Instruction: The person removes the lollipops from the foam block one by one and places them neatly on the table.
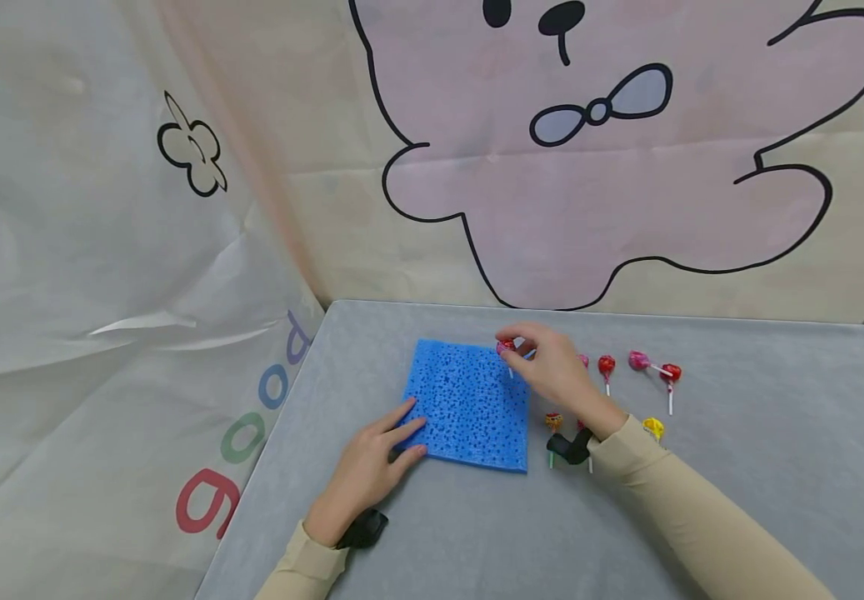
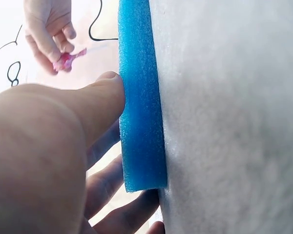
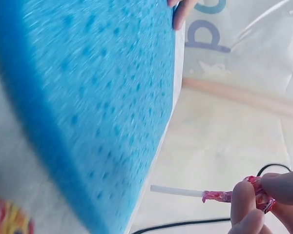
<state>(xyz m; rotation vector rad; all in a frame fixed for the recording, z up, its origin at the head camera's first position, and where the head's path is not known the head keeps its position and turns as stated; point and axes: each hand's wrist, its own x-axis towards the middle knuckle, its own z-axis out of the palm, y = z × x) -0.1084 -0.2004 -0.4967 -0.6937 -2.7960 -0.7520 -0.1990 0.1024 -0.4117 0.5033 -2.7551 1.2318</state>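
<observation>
Loose lollipops (image 1: 637,367) beside foam pad (image 1: 465,404)

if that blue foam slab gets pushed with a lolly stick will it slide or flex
The blue foam slab looks thick, porous and probably light, so a push could slide it on the grey table. The left hand presses its near corner, which likely pins it. The right hand pinches a pink lollipop; the foam would probably dent rather than fold.

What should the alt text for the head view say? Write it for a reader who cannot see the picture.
A person's right hand pinches a pink wrapped lollipop over the far right corner of a blue foam pad on a grey table, while the left hand rests straight-fingered on the pad's near left edge. More lollipops lie on the table to the right.
</observation>
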